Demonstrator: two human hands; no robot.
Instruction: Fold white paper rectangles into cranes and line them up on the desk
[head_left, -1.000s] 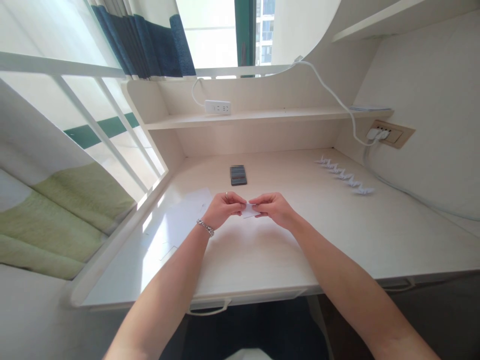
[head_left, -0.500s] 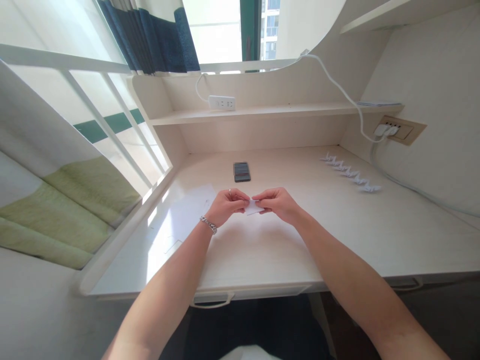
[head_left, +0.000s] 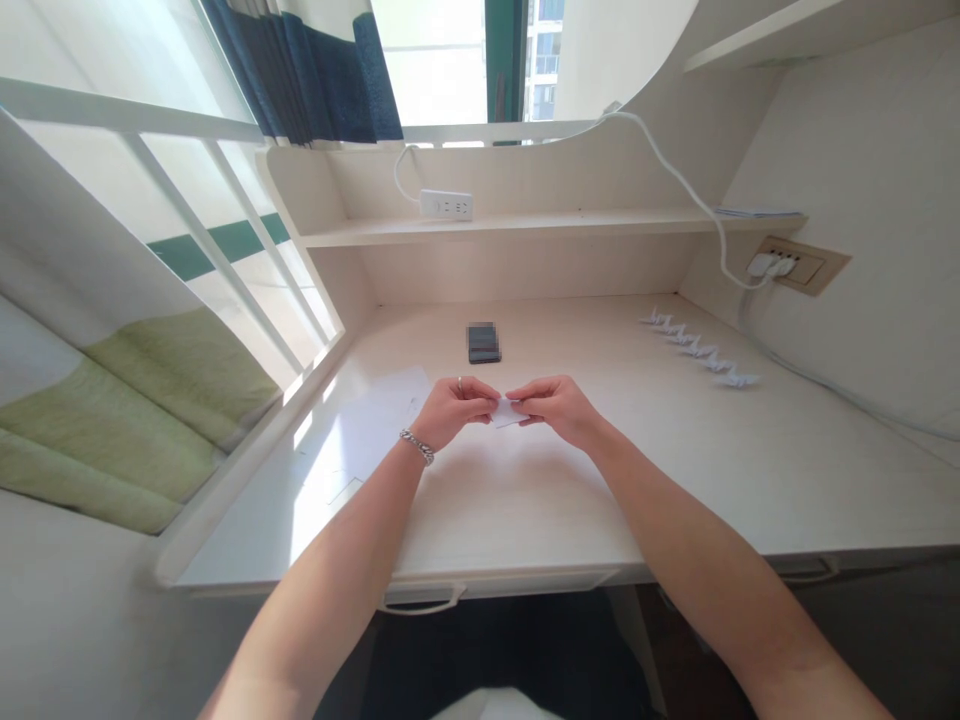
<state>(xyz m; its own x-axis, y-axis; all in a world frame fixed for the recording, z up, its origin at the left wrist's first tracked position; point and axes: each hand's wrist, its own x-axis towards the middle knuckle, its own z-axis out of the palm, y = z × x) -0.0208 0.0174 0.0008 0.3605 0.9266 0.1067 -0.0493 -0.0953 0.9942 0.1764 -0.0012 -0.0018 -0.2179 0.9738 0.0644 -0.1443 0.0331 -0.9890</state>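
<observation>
Between my two hands is a small folded piece of white paper, held just above the desk. My left hand, with a ring and a chain bracelet at the wrist, pinches its left side. On its right side my right hand grips it between thumb and fingers. Parts of the paper are hidden behind the fingertips. Several small folded white paper cranes stand in a slanting row on the right of the desk. A dark phone lies just beyond my hands.
White paper sheets lie left of my left hand, partly in sunlight. Behind the desk, a low shelf carries a white power strip. A white cable runs to a wall socket on the right.
Both hands keep nearly the same pose on the paper. The view has shifted very slightly; nothing else has visibly moved.
</observation>
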